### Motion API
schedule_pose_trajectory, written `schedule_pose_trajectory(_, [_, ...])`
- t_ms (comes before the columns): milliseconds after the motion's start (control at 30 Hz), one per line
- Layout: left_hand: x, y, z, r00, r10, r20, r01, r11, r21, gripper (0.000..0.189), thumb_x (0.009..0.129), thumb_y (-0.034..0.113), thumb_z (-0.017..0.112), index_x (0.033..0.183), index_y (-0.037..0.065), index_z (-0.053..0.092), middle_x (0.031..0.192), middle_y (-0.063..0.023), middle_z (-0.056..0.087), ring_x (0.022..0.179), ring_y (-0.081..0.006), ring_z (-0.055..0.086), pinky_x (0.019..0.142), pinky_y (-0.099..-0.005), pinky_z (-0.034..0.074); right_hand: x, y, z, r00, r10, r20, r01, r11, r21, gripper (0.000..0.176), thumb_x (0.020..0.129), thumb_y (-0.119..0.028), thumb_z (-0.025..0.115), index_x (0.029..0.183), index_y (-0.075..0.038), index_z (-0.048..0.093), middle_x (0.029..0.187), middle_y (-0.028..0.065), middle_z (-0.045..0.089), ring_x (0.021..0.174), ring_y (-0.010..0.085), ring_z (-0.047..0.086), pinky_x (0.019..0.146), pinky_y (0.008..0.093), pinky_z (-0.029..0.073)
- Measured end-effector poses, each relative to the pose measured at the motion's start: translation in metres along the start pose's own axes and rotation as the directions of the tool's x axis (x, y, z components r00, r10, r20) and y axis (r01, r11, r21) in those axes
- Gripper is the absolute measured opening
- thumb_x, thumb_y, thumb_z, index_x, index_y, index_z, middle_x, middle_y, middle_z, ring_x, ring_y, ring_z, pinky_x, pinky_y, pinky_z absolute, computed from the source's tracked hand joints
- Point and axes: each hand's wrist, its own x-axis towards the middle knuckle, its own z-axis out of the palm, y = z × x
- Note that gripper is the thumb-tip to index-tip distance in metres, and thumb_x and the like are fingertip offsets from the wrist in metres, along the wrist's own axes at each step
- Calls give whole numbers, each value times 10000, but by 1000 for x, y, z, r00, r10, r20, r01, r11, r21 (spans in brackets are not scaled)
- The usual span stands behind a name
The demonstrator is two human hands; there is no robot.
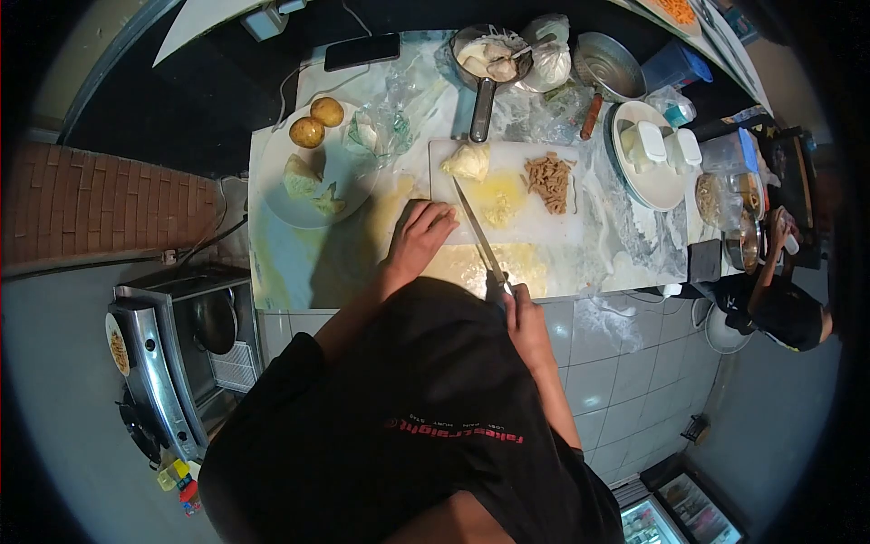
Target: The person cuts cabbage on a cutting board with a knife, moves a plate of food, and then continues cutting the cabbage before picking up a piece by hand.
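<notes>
A long knife (480, 231) is in my right hand (526, 322), its handle within the closed fingers and its blade slanting up and left over the white cutting board (560, 227). At the board's left edge lies my left hand (423, 234), fingers bent together beside the blade; what they hold, if anything, is too small to make out. A pale yellow lump (468, 161) rests at the board's top left, near the knife tip. Finely chopped yellowish bits (500, 208) lie in the middle, and a pile of brown strips (548, 181) is on the right.
To the left, a plate (281, 204) holds two round brown items (308, 132) and leafy pieces. Behind the board are a pan (483, 109), a plastic bag (548, 63) and a metal bowl (609, 68). Stacked plates (648, 186) stand right. A co-worker (784, 304) is at far right.
</notes>
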Motion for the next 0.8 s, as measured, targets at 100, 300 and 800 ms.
schedule_pose_trajectory(100, [-2,-1,2,1000,5,10,-5,1000,-8,175,757,-1,752,920,15,692,983,-86,654,913,-271,611,765,-365,516,3,-6,-3,1000,-22,13,21,997,77,202,1021,-188,510,998,4,453,718,295,598,723,510,581,577,556,408])
schedule_pose_trajectory(300, [-1,-3,7,998,-54,-34,51,995,-90,156,750,-34,740,889,11,684,937,-86,664,878,-271,622,756,-360,521,9,-3,8,998,34,43,-36,998,45,211,1026,-202,500,989,0,451,677,292,582,690,507,581,556,554,407])
schedule_pose_trajectory(800, [0,-6,9,996,-76,-49,68,986,-152,122,783,-43,709,891,3,673,917,-81,648,866,-260,620,729,-343,526,10,0,11,995,46,86,-28,980,-198,207,1030,-231,474,995,-31,433,671,300,607,670,505,608,546,588,465])
